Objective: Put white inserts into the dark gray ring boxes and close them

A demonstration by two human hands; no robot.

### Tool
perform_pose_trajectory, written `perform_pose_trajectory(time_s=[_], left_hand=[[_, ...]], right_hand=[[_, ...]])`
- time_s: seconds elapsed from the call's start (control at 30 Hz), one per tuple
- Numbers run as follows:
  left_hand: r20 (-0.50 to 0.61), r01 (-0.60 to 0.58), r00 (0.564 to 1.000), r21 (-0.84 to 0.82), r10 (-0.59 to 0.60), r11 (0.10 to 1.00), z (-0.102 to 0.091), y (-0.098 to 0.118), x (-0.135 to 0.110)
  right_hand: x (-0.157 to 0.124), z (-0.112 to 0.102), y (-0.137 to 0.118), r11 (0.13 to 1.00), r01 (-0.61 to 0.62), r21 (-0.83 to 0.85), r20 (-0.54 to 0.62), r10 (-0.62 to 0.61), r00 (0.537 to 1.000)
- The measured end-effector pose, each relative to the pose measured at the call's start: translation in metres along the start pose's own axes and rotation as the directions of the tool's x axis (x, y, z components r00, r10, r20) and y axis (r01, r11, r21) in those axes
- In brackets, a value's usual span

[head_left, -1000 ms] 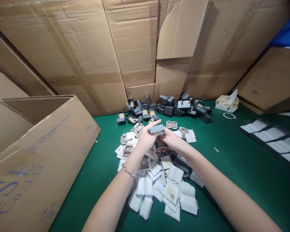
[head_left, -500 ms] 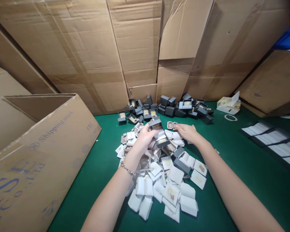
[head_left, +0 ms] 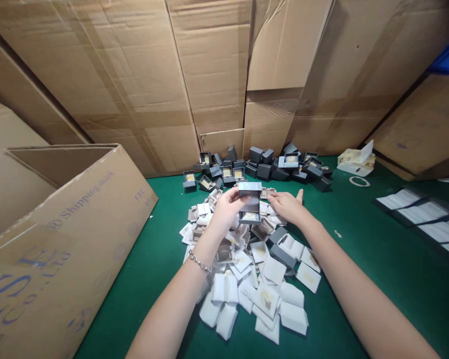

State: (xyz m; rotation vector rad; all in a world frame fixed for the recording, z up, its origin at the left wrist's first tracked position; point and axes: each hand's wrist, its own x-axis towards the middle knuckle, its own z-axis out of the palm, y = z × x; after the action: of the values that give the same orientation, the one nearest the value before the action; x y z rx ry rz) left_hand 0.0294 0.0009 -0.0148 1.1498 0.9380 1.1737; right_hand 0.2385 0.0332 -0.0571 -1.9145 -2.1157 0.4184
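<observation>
Right hand (head_left: 286, 204) has left the open dark box (head_left: 253, 203) | left hand (head_left: 227, 210) alone clamps it, between the 2 hands | right fingertips at small pale insert (head_left: 264, 194); grip unclear.

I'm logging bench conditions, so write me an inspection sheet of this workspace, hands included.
Surface: green tabletop, bearing a pile of white packets.
Work items: open dark box, held over the pile; beige insert beside it in view.
Clutter: other dark boxes along the back; tissue pack and white ring at right.
Hands: left hand grips the open dark box; right hand has fingertips at the beige insert, contact unclear.
Cables: nothing seen.
Surroundings: cardboard panels behind; large carton at left.
</observation>
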Motion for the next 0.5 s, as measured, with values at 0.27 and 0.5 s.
perform_pose_trajectory(time_s=[0.27, 0.5], left_hand=[[0.009, 0.214, 0.977, -0.054, -0.214, 0.975, -0.002, -0.005, 0.001], [0.028, 0.275, 0.961, -0.141, -0.274, 0.951, -0.001, 0.001, -0.002]], right_hand=[[0.001, -0.015, -0.006, 0.995, -0.08, 0.056, -0.025, 0.081, 0.996], [-0.002, -0.013, -0.008, 0.996, -0.056, 0.068, 0.011, 0.055, 0.998]])
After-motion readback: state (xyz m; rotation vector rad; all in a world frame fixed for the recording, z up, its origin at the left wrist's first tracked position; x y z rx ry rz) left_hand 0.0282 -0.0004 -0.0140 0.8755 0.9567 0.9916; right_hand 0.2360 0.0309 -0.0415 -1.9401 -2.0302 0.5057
